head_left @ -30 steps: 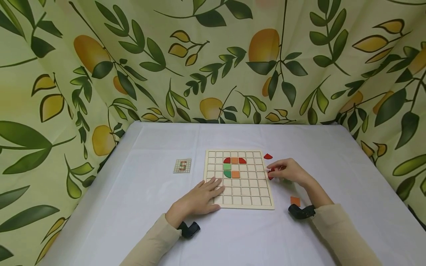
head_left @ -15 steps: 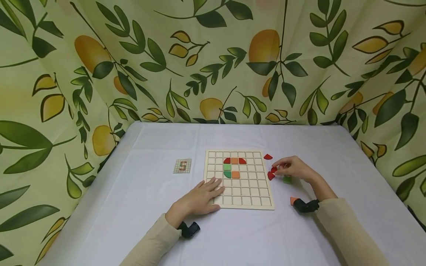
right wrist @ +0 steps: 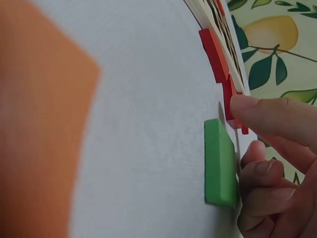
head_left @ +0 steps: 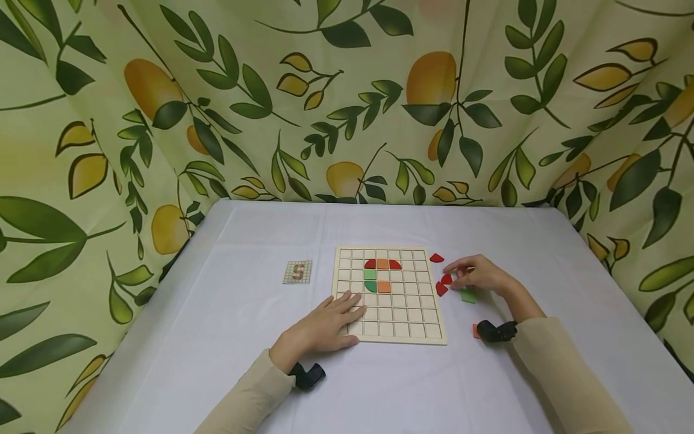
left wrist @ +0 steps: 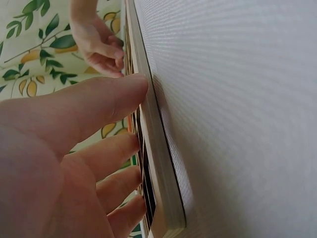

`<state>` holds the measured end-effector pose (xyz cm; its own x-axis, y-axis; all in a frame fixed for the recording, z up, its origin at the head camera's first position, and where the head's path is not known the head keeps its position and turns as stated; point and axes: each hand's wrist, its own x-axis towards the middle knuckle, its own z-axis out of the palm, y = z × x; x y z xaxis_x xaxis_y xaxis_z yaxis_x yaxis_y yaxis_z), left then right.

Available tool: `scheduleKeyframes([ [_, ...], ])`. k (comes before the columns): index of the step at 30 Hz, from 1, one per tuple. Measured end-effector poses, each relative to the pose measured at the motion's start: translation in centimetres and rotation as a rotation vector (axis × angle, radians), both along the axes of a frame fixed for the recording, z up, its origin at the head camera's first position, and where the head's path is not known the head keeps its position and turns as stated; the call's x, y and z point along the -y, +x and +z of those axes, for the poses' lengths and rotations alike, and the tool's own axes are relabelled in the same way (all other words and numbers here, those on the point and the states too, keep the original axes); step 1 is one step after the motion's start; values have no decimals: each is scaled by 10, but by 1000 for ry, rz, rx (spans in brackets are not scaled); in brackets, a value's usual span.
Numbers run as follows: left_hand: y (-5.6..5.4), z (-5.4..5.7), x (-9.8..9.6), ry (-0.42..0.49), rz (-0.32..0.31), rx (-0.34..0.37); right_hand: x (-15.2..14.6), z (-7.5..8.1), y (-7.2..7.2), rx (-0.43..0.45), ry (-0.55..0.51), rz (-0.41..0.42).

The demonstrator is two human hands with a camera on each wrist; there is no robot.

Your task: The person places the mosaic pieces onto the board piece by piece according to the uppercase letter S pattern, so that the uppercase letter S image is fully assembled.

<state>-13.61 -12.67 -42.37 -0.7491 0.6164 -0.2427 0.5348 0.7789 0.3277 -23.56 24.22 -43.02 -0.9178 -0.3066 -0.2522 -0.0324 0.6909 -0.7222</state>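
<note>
My left hand (head_left: 329,322) lies spread over the near left corner of a wooden grid board (head_left: 401,328); in the left wrist view its thumb (left wrist: 114,99) presses on the board's edge. Right of the board, my right hand (head_left: 479,274) pinches a red quarter-circle tile (head_left: 446,279) between thumb and forefinger, low at the table. Touching that tile is another red quarter-circle tile (head_left: 441,289). A green square tile (right wrist: 218,163) lies just under the curled fingers. On the board, red, orange and green tiles (head_left: 382,264) form part of a curved figure.
A small pattern card (head_left: 297,272) showing an S figure lies left of the board. A third red tile (head_left: 436,258) sits beside the board's far right corner. An orange tile (head_left: 476,331) is partly hidden by the right wrist camera (head_left: 496,331). A leaf-patterned curtain (head_left: 347,120) surrounds the white table.
My right hand has shifted slightly right, away from the board's edge, and two red tiles now show apart under its fingers. The green tile has come into sight. My left hand stays put.
</note>
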Motion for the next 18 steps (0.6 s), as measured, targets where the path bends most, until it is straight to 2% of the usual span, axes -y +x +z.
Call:
scheduleKeyframes([
  [6, 0, -1, 0, 1, 3, 9, 1, -1, -1, 13, -7, 19],
  [18, 0, 0, 0, -4, 2, 3, 1, -2, -5, 20, 10, 2],
])
